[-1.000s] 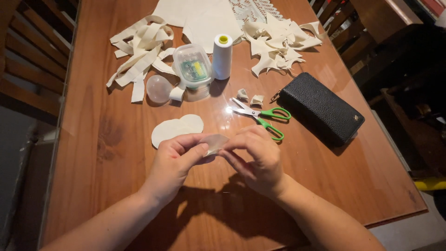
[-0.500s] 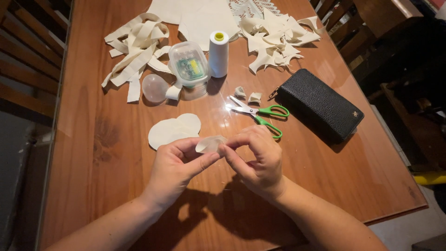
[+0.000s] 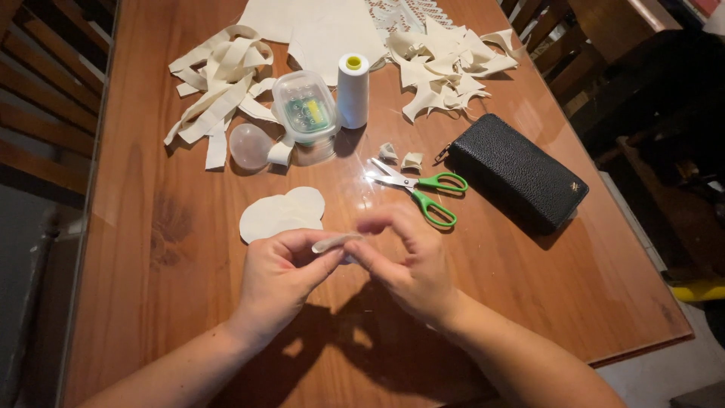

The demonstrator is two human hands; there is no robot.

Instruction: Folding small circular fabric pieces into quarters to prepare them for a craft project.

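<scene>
My left hand (image 3: 281,279) and my right hand (image 3: 408,261) meet above the wooden table (image 3: 151,227), both pinching a small cream fabric piece (image 3: 336,242) held edge-on between the fingertips. The right hand's fingers are blurred. Just beyond the hands lie two overlapping cream fabric circles (image 3: 281,214) flat on the table. Green-handled scissors (image 3: 419,189) lie shut to the right of the circles, blades pointing left.
A white thread spool (image 3: 353,91) stands by a clear lidded box (image 3: 305,113) and a clear dome (image 3: 249,146). Cream fabric strips (image 3: 219,72) lie back left, scraps (image 3: 445,68) back right. A black zip wallet (image 3: 517,172) lies at right. Chairs flank the table.
The fabric piece has turned from showing its face to lying edge-on between my fingertips. The right hand's fingers have lifted and moved. The camera has shifted slightly.
</scene>
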